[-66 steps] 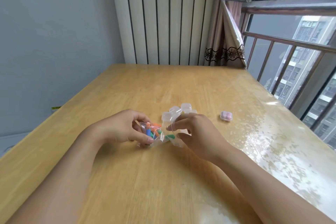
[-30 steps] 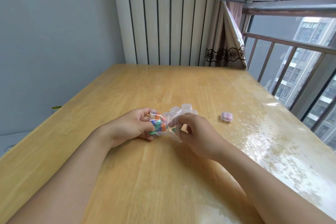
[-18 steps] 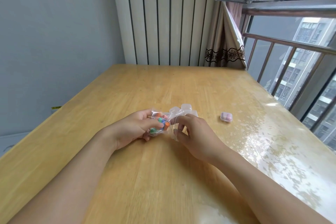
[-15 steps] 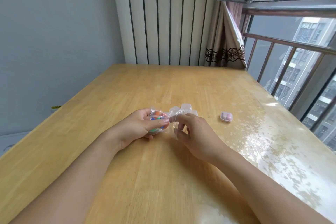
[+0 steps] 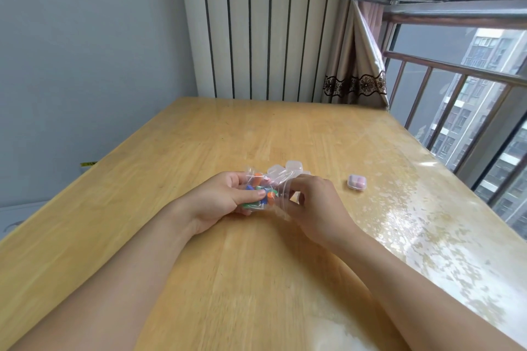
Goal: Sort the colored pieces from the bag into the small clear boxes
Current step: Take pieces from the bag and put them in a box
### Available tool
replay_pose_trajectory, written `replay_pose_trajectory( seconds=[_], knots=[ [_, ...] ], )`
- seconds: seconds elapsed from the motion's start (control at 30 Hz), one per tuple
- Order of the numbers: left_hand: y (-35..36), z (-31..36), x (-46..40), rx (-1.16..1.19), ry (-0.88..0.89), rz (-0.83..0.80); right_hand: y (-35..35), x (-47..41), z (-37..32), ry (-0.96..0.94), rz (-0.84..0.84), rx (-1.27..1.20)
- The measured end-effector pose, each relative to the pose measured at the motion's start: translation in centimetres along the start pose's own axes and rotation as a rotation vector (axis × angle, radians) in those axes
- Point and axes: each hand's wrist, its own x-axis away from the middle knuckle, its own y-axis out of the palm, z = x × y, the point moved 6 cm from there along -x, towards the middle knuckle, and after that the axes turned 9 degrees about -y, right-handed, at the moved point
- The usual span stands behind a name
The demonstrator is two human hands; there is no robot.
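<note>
A small clear plastic bag [image 5: 263,189] with orange, blue, green and pink pieces inside is held just above the wooden table [image 5: 256,134]. My left hand [image 5: 219,202] cups the bag from the left, thumb pressed on its front. My right hand [image 5: 313,205] pinches the bag's right edge with fingertips. Behind the hands stands a cluster of small clear boxes [image 5: 288,169], partly hidden by the bag. A separate small clear box with pale purple pieces inside [image 5: 357,182] lies to the right.
The table's right side is glossy with window glare. A window with a railing [image 5: 456,71] runs along the right edge, a curtain [image 5: 356,65] hangs at the far right corner, and a ribbed white panel [image 5: 262,25] stands behind the table.
The bag rose off the table into both hands and was turned, my left hand shifting right and cupping it while my right hand moved to its right edge.
</note>
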Motion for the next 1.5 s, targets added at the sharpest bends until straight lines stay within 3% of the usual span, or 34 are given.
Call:
replay_pose_trajectory(
  seconds=[0.3,0.63,0.9,1.1,1.2,1.27,1.33,1.4,1.5],
  knots=[
    [0.0,0.3,-0.2,0.034,0.068,0.023,-1.3,0.0,-0.5,0.025,0.105,-0.114],
    [-0.5,0.6,0.1,0.009,0.065,0.05,-1.7,-0.2,-0.5,0.046,0.072,-0.064],
    [-3.2,0.8,0.4,-0.021,0.029,0.278,-2.5,-0.1,-0.1,0.069,0.091,-0.033],
    [-6.1,1.3,1.2,-0.364,0.035,0.672,-2.9,0.0,0.9,0.232,0.064,-0.389],
    [-5.2,3.9,3.4,-0.447,0.349,0.867,-3.1,0.1,1.1,0.29,0.074,-0.506],
    [-3.5,5.3,4.6,-0.429,0.589,0.815,-3.0,0.1,0.8,0.283,0.076,-0.537],
    [-1.3,5.5,4.5,-0.493,0.677,0.651,-2.8,0.1,0.1,0.253,0.075,-0.573],
    [0.1,4.9,3.5,-0.66,0.664,0.551,-2.8,0.1,-0.3,0.24,0.078,-0.584],
    [-0.4,3.6,1.9,-0.868,0.546,0.529,-2.9,0.2,0.1,0.275,0.094,-0.545]
  ],
)
